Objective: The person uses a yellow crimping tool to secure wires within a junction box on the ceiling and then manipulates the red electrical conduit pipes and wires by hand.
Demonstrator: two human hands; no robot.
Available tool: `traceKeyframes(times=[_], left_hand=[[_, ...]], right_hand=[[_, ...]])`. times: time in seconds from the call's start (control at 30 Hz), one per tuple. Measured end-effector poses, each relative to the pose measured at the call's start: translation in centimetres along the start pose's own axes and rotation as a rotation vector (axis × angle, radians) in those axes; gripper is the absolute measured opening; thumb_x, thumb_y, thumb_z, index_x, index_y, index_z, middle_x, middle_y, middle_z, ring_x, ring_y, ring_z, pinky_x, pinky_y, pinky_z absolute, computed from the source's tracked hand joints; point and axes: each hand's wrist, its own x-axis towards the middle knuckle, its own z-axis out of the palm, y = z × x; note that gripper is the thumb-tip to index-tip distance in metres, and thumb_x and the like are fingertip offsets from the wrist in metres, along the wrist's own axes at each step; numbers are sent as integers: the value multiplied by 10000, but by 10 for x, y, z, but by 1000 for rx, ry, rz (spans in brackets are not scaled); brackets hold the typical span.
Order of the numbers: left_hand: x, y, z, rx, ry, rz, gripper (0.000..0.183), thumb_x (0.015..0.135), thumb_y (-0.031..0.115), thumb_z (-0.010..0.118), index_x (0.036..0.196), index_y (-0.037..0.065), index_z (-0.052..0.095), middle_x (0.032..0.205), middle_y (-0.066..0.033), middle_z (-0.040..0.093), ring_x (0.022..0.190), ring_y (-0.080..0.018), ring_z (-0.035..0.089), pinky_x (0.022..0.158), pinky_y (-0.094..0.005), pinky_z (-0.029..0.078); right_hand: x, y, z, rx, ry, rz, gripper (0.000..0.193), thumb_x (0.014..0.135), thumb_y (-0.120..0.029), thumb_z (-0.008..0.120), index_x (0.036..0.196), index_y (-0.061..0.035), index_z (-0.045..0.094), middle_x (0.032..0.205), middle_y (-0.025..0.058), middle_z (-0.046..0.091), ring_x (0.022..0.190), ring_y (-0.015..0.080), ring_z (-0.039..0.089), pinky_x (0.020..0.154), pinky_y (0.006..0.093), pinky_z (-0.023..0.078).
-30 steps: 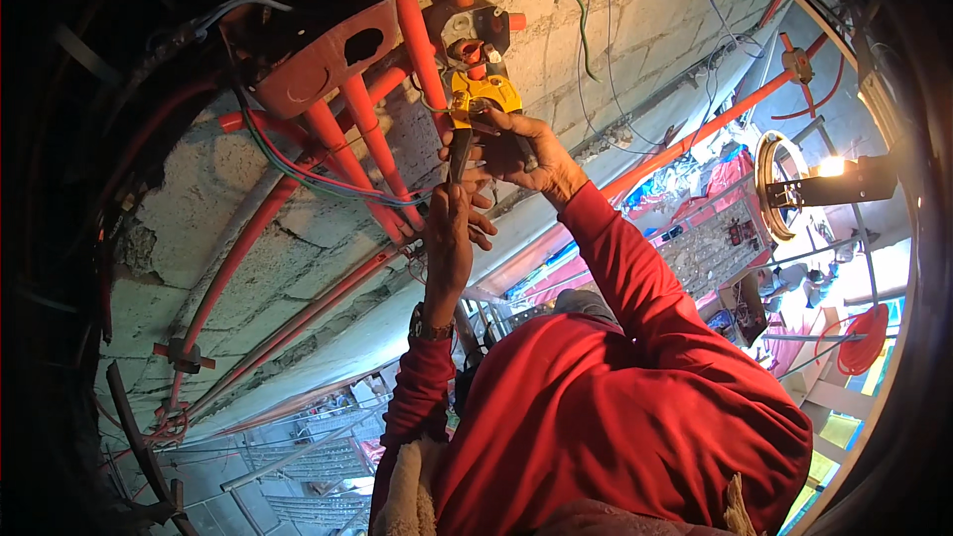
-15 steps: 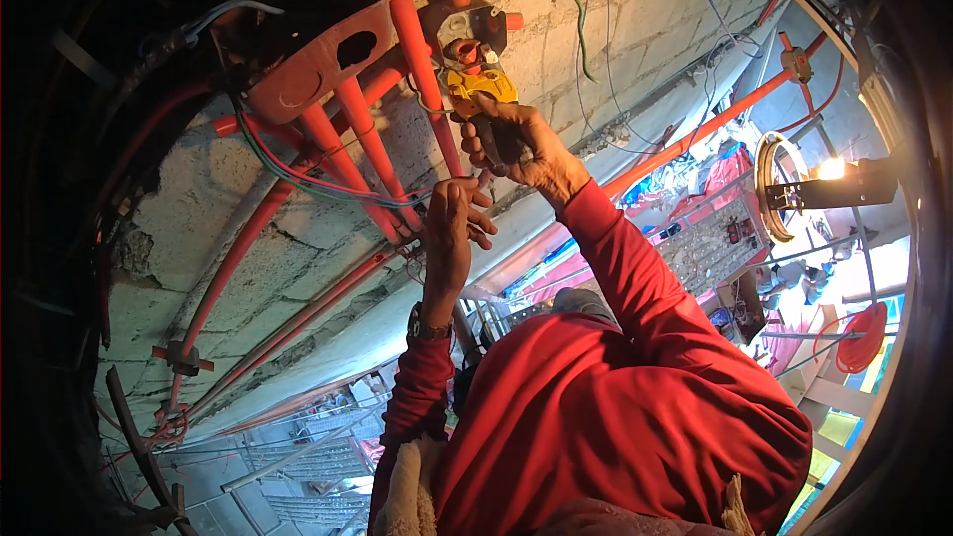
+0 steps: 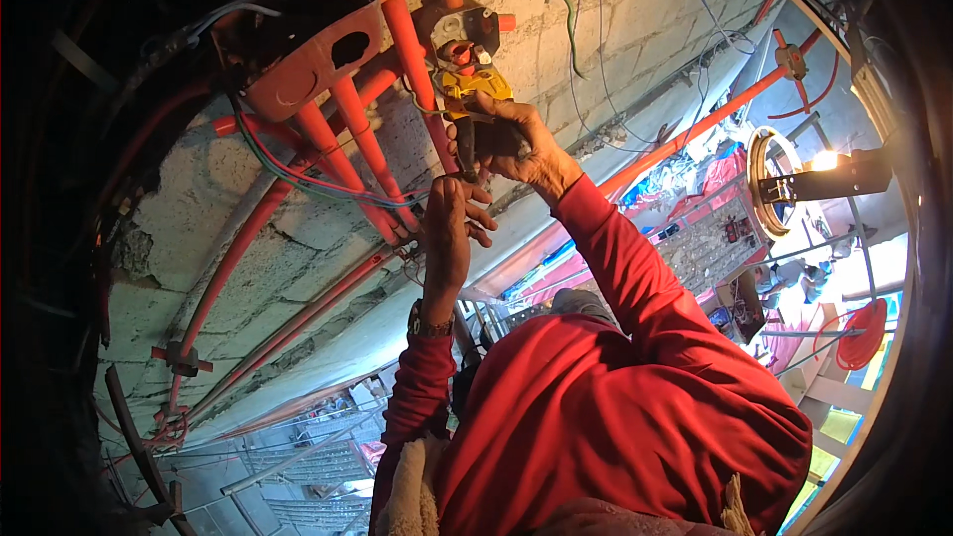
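My right hand (image 3: 523, 144) is raised and closed around a wire stripper (image 3: 475, 89) with a yellow body and dark handles. One dark handle stands out to the left of the palm. A thin green wire curves in beside the yellow body. Just below, my left hand (image 3: 452, 233) has its thumb and forefinger together where a bundle of green and pink wires (image 3: 333, 191) ends; the other fingers are bent. Exactly what lies between the fingertips is partly hidden. Above the stripper sits an open metal junction box (image 3: 475, 30) with something orange inside.
Several orange conduits (image 3: 342, 159) run along the block wall (image 3: 288, 258). A larger reddish metal box (image 3: 308, 50) hangs upper left. Loose wires (image 3: 576, 30) dangle upper right. A lit lamp (image 3: 826, 161) is at right, near a round metal ring (image 3: 769, 184). Scaffolding and floor show far below.
My right hand has shifted slightly left, and a dark handle of the wire stripper now stands apart from the palm. My left hand stays almost in place.
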Motion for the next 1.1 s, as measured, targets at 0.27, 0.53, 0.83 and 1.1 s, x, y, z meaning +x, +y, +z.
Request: traceKeyframes(times=[0.27,0.53,0.83,1.1], left_hand=[[15,41,20,231,65,-28,405,1084,427,532,982,37,569,765,-74,642,566,-110,624,447,-249,476],[14,41,49,242,126,23,383,1062,396,588,987,22,558,744,-99,650,517,-143,628,418,-268,478],[8,41,14,124,207,-57,427,1034,456,625,959,36,619,712,-55,636,512,-109,605,425,-244,469],[12,41,2,154,147,-39,392,1031,411,647,970,25,619,679,-39,620,494,-92,588,410,-239,444]], right_hand=[[5,6,6,-70,165,-74,360,1018,-338,640,1199,-27,653,913,116,739,746,237,728,582,308,560],[2,0,3,26,133,34,403,1026,-355,634,1252,-24,589,880,98,662,723,216,643,619,344,570],[-21,-24,35,34,54,318,668,999,-600,577,1393,-63,519,1140,200,690,988,381,711,956,655,523],[-16,-18,39,-53,135,206,720,974,-643,582,1360,-36,546,1227,186,657,957,346,710,856,604,528]])
